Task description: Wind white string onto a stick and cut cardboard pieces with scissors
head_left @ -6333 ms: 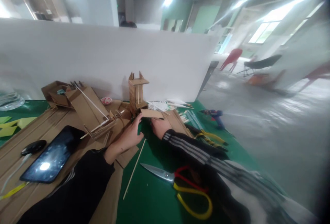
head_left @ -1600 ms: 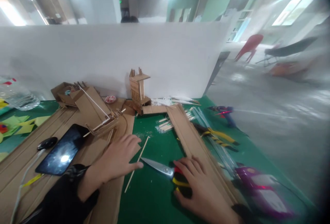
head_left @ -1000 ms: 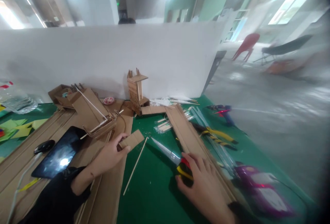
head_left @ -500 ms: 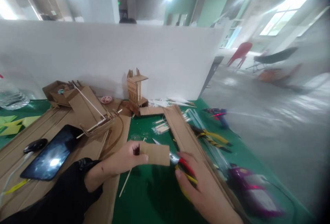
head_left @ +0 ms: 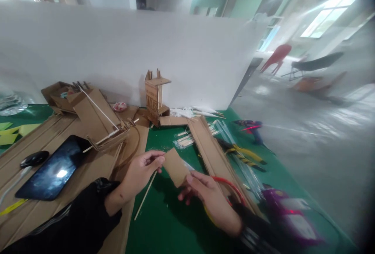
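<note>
A small cardboard piece is held tilted between both hands over the green tabletop. My left hand pinches its upper left corner. At its lower right edge, the thumb and fingers of my right hand grip it. Red-handled scissors are partly hidden behind my right hand, with a bit of blade showing beside the cardboard; how they rest in the hand cannot be made out. A thin wooden stick lies on the table below my left hand.
Cardboard structures and a tablet occupy the left. A cardboard tower stands before the white panel. A long cardboard strip, yellow-black pliers, a glue gun and a purple device are on the right.
The cardboard piece has tilted, its right end now lower. My right hand has moved left and taken hold of it, and the scissors have swung so their handles point right. The view has shifted slightly.
</note>
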A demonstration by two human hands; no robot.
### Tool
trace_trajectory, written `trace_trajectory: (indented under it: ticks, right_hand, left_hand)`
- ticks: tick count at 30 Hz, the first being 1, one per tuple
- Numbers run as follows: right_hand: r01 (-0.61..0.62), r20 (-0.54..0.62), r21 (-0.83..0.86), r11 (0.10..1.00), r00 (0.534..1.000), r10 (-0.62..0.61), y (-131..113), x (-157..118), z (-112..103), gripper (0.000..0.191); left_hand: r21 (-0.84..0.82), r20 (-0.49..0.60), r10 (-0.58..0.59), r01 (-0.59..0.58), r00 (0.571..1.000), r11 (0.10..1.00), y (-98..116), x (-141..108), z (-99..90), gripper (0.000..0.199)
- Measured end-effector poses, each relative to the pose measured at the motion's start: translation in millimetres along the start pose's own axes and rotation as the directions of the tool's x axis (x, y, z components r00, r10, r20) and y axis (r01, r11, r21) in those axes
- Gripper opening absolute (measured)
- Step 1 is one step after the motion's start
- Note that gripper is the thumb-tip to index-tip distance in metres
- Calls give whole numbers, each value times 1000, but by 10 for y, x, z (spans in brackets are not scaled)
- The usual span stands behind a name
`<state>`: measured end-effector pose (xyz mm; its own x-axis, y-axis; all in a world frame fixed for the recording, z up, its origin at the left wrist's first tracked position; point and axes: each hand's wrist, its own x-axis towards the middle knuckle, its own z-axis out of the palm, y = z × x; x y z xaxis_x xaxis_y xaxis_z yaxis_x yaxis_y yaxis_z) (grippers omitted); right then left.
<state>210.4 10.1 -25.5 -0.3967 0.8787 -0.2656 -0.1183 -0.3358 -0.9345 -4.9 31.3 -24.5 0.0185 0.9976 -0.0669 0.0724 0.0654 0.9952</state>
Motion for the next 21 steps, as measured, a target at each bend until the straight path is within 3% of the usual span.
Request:
trace_trajectory:
  ticks: [5, 7, 10, 12, 15, 17, 21]
  right_hand:
    - [-80, 89, 31, 996, 993, 77, 21, -25, 56, 43]
    - [-93, 113, 39, 995, 990, 88, 30, -19, 75, 43]
    - [-107, 125, 72, 992, 987, 98, 43, -8, 85, 42]
    - [-129, 133, 102, 986, 984, 115, 46, -4, 84, 42]
    - [-179, 179, 147, 973, 972, 152, 48, -1, 77, 40]
    - [-219, 220, 181, 959, 959, 178, 58, 2, 73, 37]
    - [-268, 264, 206, 941, 941, 210, 92, 19, 83, 35]
  left_hand:
    - [-32, -93, 20, -23, 995, 999, -55, 15, 42, 32]
    - [-90, -29, 16, -18, 999, 996, -59, -12, 68, 43]
    - [-227, 170, 1, 38, 985, 973, -57, -83, 124, 66]
    - [-251, 251, 5, 60, 968, 966, -49, -125, 156, 63]
    - [-188, 268, 4, 49, 963, 981, -38, -153, 172, 42]
    - [-74, 216, 11, 6, 976, 997, -40, -152, 163, 26]
    - [115, 103, 56, -68, 993, 991, -59, -142, 142, 36]
